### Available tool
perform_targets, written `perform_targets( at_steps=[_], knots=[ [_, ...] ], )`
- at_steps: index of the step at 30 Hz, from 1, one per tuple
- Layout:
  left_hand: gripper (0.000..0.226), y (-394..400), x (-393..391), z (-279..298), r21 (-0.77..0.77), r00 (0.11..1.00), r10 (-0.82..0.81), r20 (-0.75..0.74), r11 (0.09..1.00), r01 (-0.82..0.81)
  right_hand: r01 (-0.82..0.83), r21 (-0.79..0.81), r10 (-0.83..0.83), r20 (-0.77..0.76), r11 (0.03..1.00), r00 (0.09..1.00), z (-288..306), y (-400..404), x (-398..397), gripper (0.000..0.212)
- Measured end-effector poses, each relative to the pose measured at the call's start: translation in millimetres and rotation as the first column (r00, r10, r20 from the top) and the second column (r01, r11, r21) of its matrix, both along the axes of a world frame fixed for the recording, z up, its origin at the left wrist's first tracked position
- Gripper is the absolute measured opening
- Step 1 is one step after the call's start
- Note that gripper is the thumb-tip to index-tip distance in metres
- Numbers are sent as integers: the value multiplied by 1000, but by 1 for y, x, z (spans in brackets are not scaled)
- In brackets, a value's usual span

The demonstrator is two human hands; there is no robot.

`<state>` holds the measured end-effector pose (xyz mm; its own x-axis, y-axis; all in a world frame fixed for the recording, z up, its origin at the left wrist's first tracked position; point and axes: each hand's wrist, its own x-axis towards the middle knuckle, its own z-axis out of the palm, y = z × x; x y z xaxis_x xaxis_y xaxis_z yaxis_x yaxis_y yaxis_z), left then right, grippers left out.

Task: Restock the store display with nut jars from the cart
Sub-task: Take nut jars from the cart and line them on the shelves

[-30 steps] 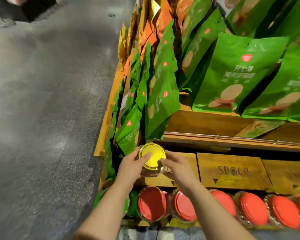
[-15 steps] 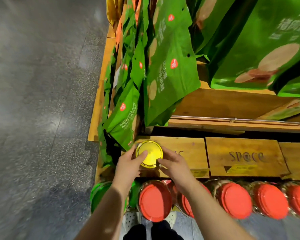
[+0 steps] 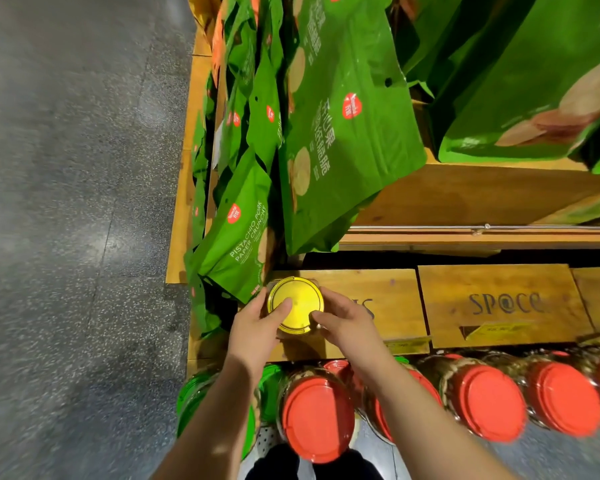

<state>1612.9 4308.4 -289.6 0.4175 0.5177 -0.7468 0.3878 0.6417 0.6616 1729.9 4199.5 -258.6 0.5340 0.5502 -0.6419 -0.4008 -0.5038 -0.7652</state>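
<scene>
Jar (image 3: 296, 304), yellow lid: held over the wooden crate (image 3: 371, 306), at the 9 o'clock end of the display. Left hand (image 3: 257, 327) and right hand (image 3: 347, 327) clamp it from both sides, thumbs on the lid.
Green bag (image 3: 238, 237): hangs at 11 o'clock, touching or just beside the jar.
Red-lid jars (image 3: 317, 415): row at 6 o'clock.
Risk: the jar may snag the bag, or tip off the crate edge onto the row below.

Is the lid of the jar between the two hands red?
No, the jar held by the left hand and the right hand has a yellow lid.
</scene>
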Motion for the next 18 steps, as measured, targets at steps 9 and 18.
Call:
perform_targets(
  at_steps=[9,18],
  knots=[
    [57,2,0,22,67,993,-82,-84,994,88,-11,-36,10,-22,999,1000,10,-1,-5,45],
    [66,-5,-14,102,406,804,-398,-443,710,575,-79,-202,120,199,976,973,93,-24,2,48]
  ],
)
